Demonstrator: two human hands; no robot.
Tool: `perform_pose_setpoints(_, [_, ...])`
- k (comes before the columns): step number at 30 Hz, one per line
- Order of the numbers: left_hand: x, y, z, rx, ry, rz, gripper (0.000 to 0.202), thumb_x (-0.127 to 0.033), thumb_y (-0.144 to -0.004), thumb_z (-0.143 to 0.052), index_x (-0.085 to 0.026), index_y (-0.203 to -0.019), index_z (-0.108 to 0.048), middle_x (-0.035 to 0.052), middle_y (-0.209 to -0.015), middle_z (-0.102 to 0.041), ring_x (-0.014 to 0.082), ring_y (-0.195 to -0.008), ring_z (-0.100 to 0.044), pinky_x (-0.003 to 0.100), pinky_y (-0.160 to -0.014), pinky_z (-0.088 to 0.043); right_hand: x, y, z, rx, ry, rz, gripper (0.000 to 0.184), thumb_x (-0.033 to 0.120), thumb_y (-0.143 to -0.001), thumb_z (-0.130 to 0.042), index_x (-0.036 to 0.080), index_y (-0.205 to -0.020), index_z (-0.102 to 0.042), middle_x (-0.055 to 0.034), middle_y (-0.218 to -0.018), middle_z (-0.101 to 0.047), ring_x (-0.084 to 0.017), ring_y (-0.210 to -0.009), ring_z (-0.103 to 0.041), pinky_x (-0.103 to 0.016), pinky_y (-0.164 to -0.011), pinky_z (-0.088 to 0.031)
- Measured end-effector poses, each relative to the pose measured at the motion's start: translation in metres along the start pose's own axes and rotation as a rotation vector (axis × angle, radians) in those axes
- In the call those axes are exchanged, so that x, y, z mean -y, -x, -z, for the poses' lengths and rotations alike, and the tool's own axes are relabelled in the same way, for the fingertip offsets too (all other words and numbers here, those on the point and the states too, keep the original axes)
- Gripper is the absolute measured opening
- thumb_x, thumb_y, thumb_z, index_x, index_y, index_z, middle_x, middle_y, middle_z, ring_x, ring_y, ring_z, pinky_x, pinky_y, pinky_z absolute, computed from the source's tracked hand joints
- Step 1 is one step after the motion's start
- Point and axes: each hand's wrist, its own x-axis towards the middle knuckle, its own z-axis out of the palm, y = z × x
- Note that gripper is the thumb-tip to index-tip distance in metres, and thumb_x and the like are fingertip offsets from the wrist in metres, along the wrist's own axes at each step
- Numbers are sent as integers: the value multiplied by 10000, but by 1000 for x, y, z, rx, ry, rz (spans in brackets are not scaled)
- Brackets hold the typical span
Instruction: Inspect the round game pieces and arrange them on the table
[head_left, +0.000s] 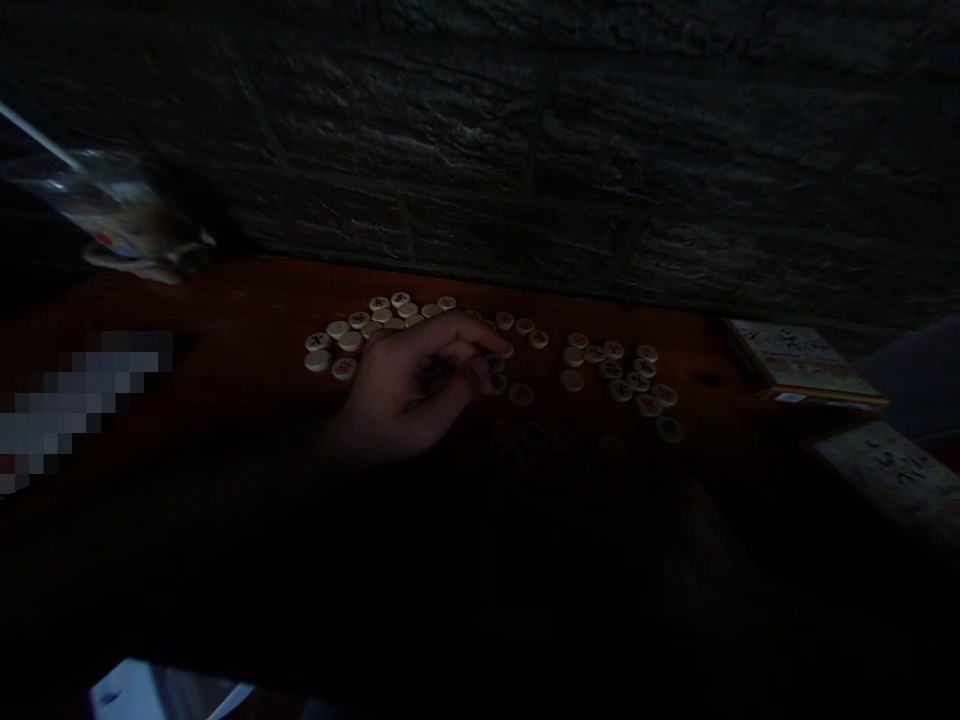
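Note:
My left hand [409, 390] reaches over the wooden table among round Chinese chess pieces. Its fingers are curved, with a gap between thumb and forefinger, and I see nothing held in it. By the fingertips lie pieces with dark characters, among them one chess piece [496, 384] near the thumb. Pale pieces, some blank side up, cluster left of and behind the hand, such as a chess piece [318, 360]. Another group spreads to the right, including a red-marked chess piece [664, 396]. Deep shadow covers the front; a faint shape [705, 530] there may be my right hand, its fingers unreadable.
A dark brick wall [480, 150] rises behind the table [255, 290]. At the far left stands a clear plastic cup [120, 210] with a straw. Two printed boxes lie at the right, one box [806, 358] behind the other box [892, 470]. A blurred patch [75, 410] covers something at left.

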Motion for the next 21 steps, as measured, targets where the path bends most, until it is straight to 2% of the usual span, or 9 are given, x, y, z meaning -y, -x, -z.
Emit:
perform_pose_setpoints(7, [0, 0, 1, 0, -23, 2, 249, -86, -894, -644, -212, -1098, -709, -4, -796, -766, 155, -702, -729, 269, -696, -558, 1, 1, -6, -42, -1, -13, 242, 361, -1029, -602, 251, -1233, -676, -91, -1345, -643, -222, -1119, -662, -400, -949, -581])
perform_pose_setpoints(12, [0, -1, 1, -7, -40, 5, 207, -133, -907, -646, -207, -1087, -718, 0, -795, -775, 160, -694, -734, 272, -709, -557, -1, -4, 7, -119, 0, -33, 224, 376, -1030, -597, 252, -1190, -694, -83, -1296, -671, -210, -1075, -676, -379, -925, -588])
perform_pose_setpoints(14, [1, -1, 1, -9, -49, -5, 205, -131, -907, -649, -209, -1083, -719, -1, -797, -777, 155, -694, -733, 264, -705, -555, -9, -13, 17, -182, 0, -48, 190, 381, -995, -643, 257, -1102, -740, -58, -1148, -743, -221, -990, -713, -350, -876, -591])
perform_pose_setpoints(16, [1, -1, 1, 5, -68, -7, 185, -135, -911, -652, -214, -1060, -727, 4, -812, -784, 155, -706, -735, 261, -709, -560, -23, -26, 25, -259, -5, -66, 149, 318, -952, -680, 258, -1051, -773, -49, -1021, -786, -240, -926, -744, -352, -833, -584])
perform_pose_setpoints(18, [2, -1, 2, 23, -106, 3, 139, -166, -925, -650, -221, -1014, -741, 10, -831, -792, 162, -729, -738, 268, -736, -571, -41, -38, 30, -367, -28, -111, 178, 264, -961, -622, 232, -1038, -780, -60, -989, -802, -238, -865, -759, -352, -762, -581])
perform_pose_setpoints(19, [3, -2, 2, 33, -130, 9, 124, -186, -935, -647, -227, -995, -748, 12, -842, -796, 167, -744, -740, 275, -756, -577, -49, -44, 31, -452, -113, -178, 169, 251, -943, -629, 219, -1012, -780, -61, -957, -806, -227, -810, -759, -337, -701, -575])
perform_pose_setpoints(21, [3, -2, 2, 56, -175, 10, 123, -215, -944, -641, -238, -974, -757, 13, -865, -804, 176, -770, -743, 285, -783, -586, -65, -52, 28, -492, -304, -262, 148, 243, -922, -639, 209, -982, -770, -62, -935, -807, -222, -819, -761, -323, -691, -580])
